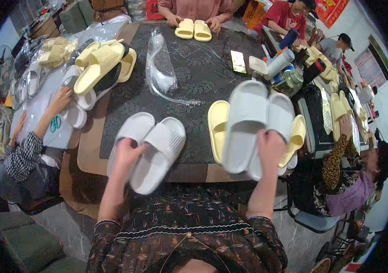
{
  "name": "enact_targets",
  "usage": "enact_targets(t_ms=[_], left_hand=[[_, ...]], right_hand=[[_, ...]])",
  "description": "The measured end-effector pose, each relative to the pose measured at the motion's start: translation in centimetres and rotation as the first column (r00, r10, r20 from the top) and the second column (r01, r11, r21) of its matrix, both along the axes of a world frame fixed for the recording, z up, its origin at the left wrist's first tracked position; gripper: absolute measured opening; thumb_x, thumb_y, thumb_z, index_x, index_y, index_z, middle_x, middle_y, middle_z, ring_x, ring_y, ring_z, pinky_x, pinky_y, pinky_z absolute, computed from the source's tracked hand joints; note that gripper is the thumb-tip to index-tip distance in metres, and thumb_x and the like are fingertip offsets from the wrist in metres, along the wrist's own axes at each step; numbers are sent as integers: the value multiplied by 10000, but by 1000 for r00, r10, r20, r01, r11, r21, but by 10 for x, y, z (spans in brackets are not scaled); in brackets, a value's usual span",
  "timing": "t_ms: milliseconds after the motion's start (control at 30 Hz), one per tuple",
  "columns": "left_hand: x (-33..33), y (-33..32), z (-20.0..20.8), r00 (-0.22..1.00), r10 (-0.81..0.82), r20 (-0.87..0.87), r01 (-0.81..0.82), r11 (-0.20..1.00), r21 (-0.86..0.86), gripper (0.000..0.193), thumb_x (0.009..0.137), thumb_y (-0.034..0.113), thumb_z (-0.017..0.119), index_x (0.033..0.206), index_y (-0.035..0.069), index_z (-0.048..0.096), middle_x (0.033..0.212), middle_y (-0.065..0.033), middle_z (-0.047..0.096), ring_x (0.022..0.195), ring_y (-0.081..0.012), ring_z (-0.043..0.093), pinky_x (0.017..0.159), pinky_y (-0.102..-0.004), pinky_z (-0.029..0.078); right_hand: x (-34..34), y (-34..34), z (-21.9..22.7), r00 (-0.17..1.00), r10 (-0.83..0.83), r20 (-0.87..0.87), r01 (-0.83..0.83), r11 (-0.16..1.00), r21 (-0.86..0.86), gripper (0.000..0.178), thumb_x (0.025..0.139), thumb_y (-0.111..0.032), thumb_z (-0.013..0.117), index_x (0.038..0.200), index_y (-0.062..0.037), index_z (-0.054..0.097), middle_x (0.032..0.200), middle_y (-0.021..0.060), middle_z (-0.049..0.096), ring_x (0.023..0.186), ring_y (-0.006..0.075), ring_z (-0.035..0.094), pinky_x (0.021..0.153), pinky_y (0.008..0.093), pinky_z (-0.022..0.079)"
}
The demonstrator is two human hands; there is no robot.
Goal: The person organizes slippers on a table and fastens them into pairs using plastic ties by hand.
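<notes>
My left hand [128,158] is closed on a pair of pale grey slide sandals [169,136], gripping them between the two soles at the table's near edge. To the right, my right hand [271,148] is closed on another pair of pale grey slide sandals [247,109], tilted with the toes pointing away from me. Behind that pair lie yellow slide sandals [218,123], partly covered by the grey ones. The fingers of both hands are partly hidden by the sandals.
The dark patterned tabletop [194,77] holds clear plastic bags [160,63], a phone [238,62] and bottles [279,63]. Yellow sandals [100,66] pile up at the left. Co-workers sit on both sides; a person opposite holds yellow sandals [193,29].
</notes>
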State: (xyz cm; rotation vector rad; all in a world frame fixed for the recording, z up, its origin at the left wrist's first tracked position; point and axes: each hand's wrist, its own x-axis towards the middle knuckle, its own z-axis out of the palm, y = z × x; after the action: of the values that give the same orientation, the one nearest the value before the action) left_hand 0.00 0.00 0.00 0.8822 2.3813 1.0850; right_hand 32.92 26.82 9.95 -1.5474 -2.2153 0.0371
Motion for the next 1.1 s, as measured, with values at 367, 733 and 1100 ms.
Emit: enact_targets(t_ms=[367,733,1100], left_hand=[[59,48,-7,992,9,129,-13,999,32,565,754,448,738,926,-79,630,891,-231,668,824,-339,652,766,-410,501],[48,10,41,913,-370,172,341,924,173,530,791,219,743,1236,-1,559,1068,-172,658,805,-198,675,751,-325,536],[11,50,97,966,-255,-44,259,951,167,331,824,215,691,1075,3,649,896,-116,681,800,-189,661,730,-304,522]], right_hand=[[82,98,8,961,-262,-84,260,965,-34,522,886,-468,544,867,47,624,826,217,651,843,394,626,761,462,464],[50,26,27,968,-237,-86,227,968,-107,561,840,-453,649,1205,-30,606,805,121,666,820,284,646,732,414,483],[-77,-35,14,837,363,-408,-458,874,-163,359,827,-305,701,1089,-62,666,769,80,647,696,219,623,659,352,494]])
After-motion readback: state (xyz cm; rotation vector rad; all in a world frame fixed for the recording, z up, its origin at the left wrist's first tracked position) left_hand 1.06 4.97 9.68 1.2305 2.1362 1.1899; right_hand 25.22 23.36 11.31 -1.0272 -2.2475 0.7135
